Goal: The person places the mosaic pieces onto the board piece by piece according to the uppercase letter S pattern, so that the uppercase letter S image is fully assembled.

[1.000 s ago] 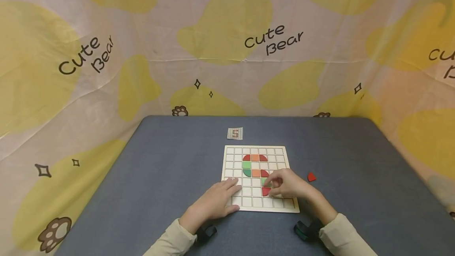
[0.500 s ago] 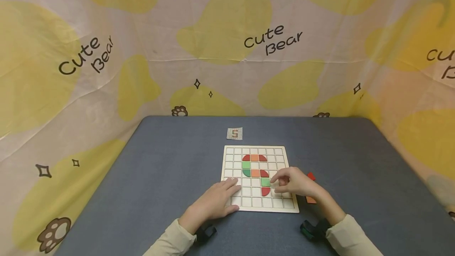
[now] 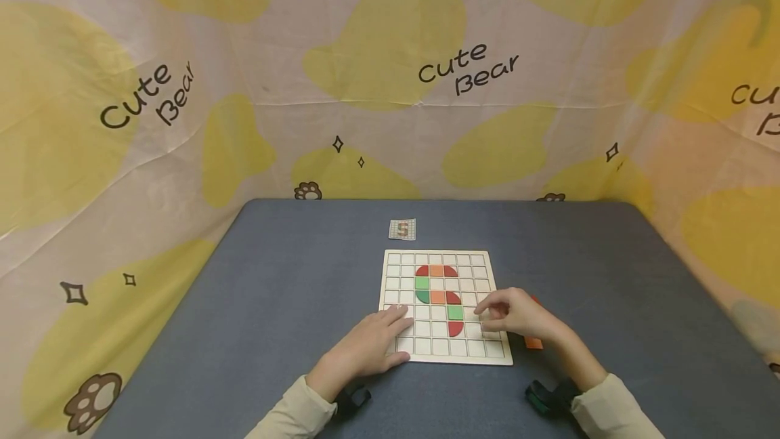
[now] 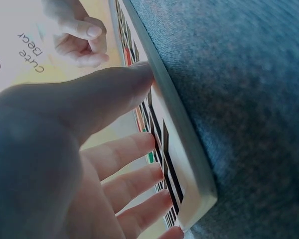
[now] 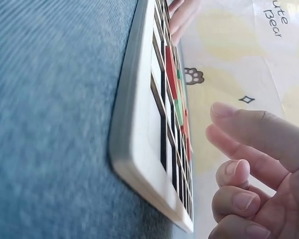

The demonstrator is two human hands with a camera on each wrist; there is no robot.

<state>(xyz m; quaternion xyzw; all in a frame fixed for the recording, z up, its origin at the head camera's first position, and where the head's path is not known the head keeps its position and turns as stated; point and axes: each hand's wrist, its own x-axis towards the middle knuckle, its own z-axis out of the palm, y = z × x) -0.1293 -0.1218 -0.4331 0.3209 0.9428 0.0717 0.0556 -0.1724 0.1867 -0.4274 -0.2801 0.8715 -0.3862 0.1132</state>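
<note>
A white gridded board (image 3: pixel 426 349) lies on the table, its cells framed by raised lines. Coloured tiles fill some cells in a curve: red rounded ones, orange squares, a light green square (image 3: pixel 455 312) and a dark green rounded tile (image 3: pixel 423 296). Lowest is a red rounded tile (image 3: pixel 456 328). My left hand (image 3: pixel 370 343) rests on the board's left side with fingers extended, thumb at the near edge. Over the right side hovers my right hand (image 3: pixel 513 314); in the right wrist view its thumb and index finger (image 5: pixel 224 110) hold nothing, the others loosely curled.
An orange piece (image 3: pixel 533 343) lies on the table right of the board. A red piece (image 3: pixel 535 299) is mostly hidden behind my right hand. Beyond the board lies a small pattern card (image 3: pixel 403 229). A printed cloth (image 3: pixel 390 148) hangs behind the blue-grey table (image 3: pixel 292 263).
My right hand has drawn away from the lower red tile and moved right, uncovering that tile, the light green square and the orange piece. My left hand stays put.
</note>
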